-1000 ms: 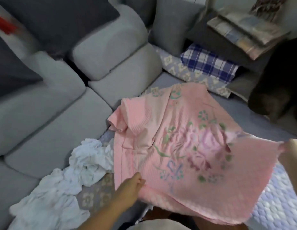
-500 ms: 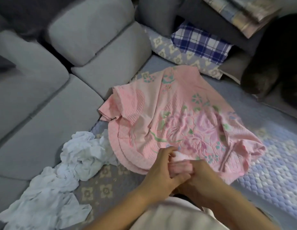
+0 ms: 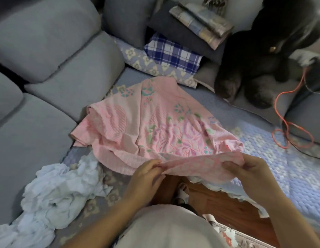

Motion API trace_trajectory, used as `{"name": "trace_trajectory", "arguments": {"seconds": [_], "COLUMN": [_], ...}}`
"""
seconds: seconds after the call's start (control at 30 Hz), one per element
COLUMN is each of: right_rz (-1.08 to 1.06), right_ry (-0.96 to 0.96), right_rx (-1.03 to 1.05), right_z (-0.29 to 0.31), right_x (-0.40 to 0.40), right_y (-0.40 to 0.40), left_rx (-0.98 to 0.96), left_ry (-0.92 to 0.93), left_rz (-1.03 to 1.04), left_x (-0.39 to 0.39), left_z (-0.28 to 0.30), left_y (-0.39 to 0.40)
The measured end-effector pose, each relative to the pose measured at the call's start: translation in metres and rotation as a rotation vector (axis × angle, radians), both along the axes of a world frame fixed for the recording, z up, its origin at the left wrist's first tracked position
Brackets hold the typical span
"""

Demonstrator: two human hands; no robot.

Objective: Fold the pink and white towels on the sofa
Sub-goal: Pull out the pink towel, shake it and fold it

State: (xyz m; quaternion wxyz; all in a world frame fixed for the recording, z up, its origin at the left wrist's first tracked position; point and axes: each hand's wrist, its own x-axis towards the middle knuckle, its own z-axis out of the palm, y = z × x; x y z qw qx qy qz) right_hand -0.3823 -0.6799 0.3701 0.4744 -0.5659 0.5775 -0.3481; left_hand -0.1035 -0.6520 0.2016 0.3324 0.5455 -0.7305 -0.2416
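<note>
A crumpled white towel (image 3: 53,192) lies on the sofa (image 3: 48,72) seat at the left. Just beside it, the pink towel (image 3: 155,126) is spread rumpled over the quilted cover (image 3: 281,158). The left hand (image 3: 145,176) pinches its raised near edge; the right hand (image 3: 252,169) pinches the same edge farther right.

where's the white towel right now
In the head view the white towel lies crumpled at the lower left on the sofa seat, just left of the pink towel and the left hand, untouched.
</note>
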Motion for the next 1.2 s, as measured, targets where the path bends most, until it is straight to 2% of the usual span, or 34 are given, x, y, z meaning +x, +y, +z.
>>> {"name": "trace_trajectory", "arguments": {"seconds": [0.1, 0.2, 0.33, 0.43, 0.5, 0.63, 0.73, 0.87, 1.0, 1.2], "right_rz": [-0.008, 0.13, 0.23, 0.2, 0.152, 0.015, -0.009, -0.121, -0.398, -0.622], "right_ry": [0.054, 0.106, 0.032, -0.039, -0.158, -0.539, -0.574, -0.513, -0.392, -0.324], "right_rx": [-0.065, -0.133, -0.107, -0.15, -0.201, -0.25, -0.285, -0.328, -0.341, -0.316], "right_z": [0.012, 0.018, 0.024, 0.032, 0.041, 0.062, 0.079, 0.091, 0.09, 0.073], "right_x": [0.0, -0.003, -0.004, -0.005, -0.004, -0.008, -0.014, -0.024, -0.038, -0.04], "right_y": [-0.005, -0.005, -0.006, -0.015, -0.022, -0.031, -0.035, -0.045, -0.069, -0.098], "left_rx": [-0.076, 0.002, 0.148, 0.231, 0.332, 0.384, 0.349, 0.215, 0.124, 0.205], "left_ry": [0.002, 0.039, -0.104, -0.193, -0.289, -0.522, -0.587, -0.473, -0.334, -0.186], "left_rz": [0.034, 0.035, -0.117, -0.146, -0.15, -0.176, -0.2, -0.147, -0.026, 0.051], "left_x": [-0.004, -0.001, 0.012, 0.025, 0.038, 0.057, 0.061, 0.059, 0.071, 0.093], "left_z": [0.002, -0.003, -0.016, -0.03, -0.041, -0.058, -0.053, -0.028, -0.003, 0.018], "left_y": [0.002, -0.004, -0.033, -0.05, -0.053, -0.061, -0.075, -0.091, -0.084, -0.066]}}
